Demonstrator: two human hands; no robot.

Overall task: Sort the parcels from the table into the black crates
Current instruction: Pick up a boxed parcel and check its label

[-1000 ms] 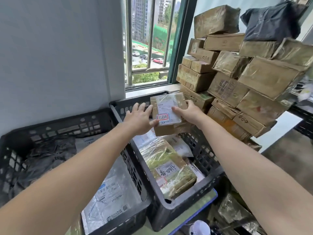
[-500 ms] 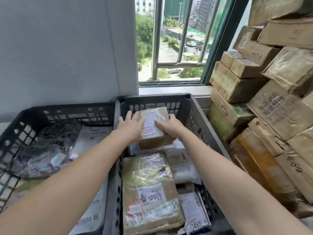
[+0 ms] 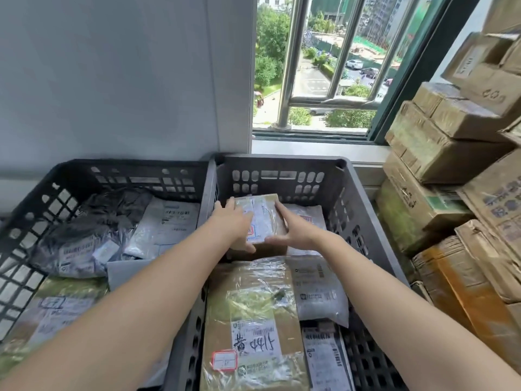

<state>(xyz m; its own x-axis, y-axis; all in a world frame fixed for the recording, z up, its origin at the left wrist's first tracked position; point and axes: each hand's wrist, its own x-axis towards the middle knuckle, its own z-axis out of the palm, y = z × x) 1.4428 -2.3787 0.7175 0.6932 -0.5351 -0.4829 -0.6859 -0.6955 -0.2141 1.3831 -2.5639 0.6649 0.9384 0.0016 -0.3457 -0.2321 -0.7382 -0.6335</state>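
The left hand (image 3: 235,221) and right hand (image 3: 297,234) hold a small taped box (image 3: 263,214) between them, low inside the right black crate (image 3: 282,160) near its far wall. A larger taped box (image 3: 248,300) lies nearer in that crate. Grey mailer bags (image 3: 84,238) fill the left black crate (image 3: 127,166).

Only legible bit I get: bold handwritten black characters on the white label (image 3: 258,344) of the near taped box (image 3: 248,294) in the right crate (image 3: 363,210), can't decode them. Recycling mark (image 3: 492,93) on a far-right carton (image 3: 479,77). Red-framed sticker (image 3: 251,231) on the small box (image 3: 267,218): blurred.
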